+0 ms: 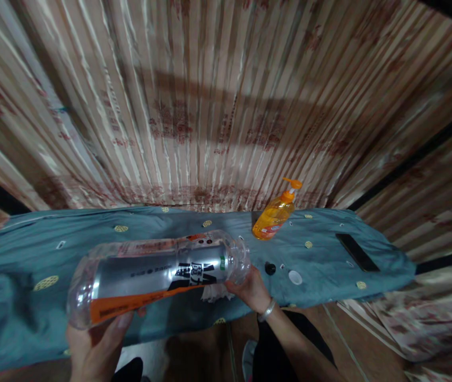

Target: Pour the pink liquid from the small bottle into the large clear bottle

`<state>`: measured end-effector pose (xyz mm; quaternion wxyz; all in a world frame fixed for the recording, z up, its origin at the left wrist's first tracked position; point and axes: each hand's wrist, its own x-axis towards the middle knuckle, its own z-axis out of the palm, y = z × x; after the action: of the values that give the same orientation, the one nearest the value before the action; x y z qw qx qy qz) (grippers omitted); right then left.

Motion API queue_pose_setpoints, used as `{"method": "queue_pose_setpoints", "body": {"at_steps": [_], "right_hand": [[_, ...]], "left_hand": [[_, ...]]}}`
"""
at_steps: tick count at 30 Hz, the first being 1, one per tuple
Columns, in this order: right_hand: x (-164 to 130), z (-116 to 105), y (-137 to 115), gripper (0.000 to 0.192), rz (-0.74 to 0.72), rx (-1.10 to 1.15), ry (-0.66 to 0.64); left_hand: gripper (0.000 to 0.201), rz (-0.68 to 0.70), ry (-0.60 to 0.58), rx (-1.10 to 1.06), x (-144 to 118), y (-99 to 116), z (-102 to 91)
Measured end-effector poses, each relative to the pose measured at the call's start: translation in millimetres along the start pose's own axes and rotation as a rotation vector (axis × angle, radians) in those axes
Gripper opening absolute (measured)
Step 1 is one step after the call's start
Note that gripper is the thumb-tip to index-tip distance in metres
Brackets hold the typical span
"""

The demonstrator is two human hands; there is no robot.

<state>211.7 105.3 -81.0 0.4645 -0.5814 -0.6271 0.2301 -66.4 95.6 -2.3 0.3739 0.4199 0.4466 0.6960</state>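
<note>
a large clear plastic bottle (158, 273) lies on its side in the air just above the bench (329, 260), held at both ends. it looks empty, with a silver, black and orange label. the left hand (94, 347) has its grip clamped under the bottle's base; the right hand (252, 289) has its grip closed at the neck end, with a white cloth (216, 292) beneath. on the teal-covered bench, an orange pump bottle (276, 212) holds orange liquid. near it lie a black cap (270, 269), a white cap (295, 277) and a dark phone (357, 252).
</note>
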Motion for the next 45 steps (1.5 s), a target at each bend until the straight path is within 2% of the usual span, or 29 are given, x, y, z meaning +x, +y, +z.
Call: {"method": "queue_pose_setpoints", "body": {"at_steps": [5, 11, 16, 24, 33, 38, 45], "right_hand": [[-0.4, 1.9, 1.3, 0.041, 0.021, 0.035, 0.006], [-1.1, 4.3, 5.7, 0.034, 0.012, 0.036, 0.014], [-1.3, 5.4, 8.7, 0.039, -0.021, 0.02, 0.026], [-1.3, 6.3, 11.5, 0.035, -0.042, -0.068, 0.046], [0.3, 6.6, 12.6, 0.039, -0.042, 0.014, 0.042], [-0.1, 7.0, 13.9, 0.034, -0.017, 0.026, 0.033], [-0.8, 7.9, 18.3, 0.048, -0.025, 0.023, 0.037]], "left_hand": [[0.07, -0.009, -0.01, -0.045, -0.1, 3.8, 5.2], [0.061, -0.01, -0.015, -0.073, 0.9, 5.5, 6.5], [0.072, 0.025, -0.072, -0.104, 5.9, 2.0, 3.8], [0.063, 0.062, -0.077, -0.089, 6.9, -3.0, 1.5], [0.041, 0.138, -0.122, -0.116, 9.7, -8.8, 1.0], [0.05, 0.13, -0.117, -0.111, 9.1, -6.8, 1.1], [0.039, 0.137, -0.128, -0.125, 9.4, -9.8, -1.5]]}}
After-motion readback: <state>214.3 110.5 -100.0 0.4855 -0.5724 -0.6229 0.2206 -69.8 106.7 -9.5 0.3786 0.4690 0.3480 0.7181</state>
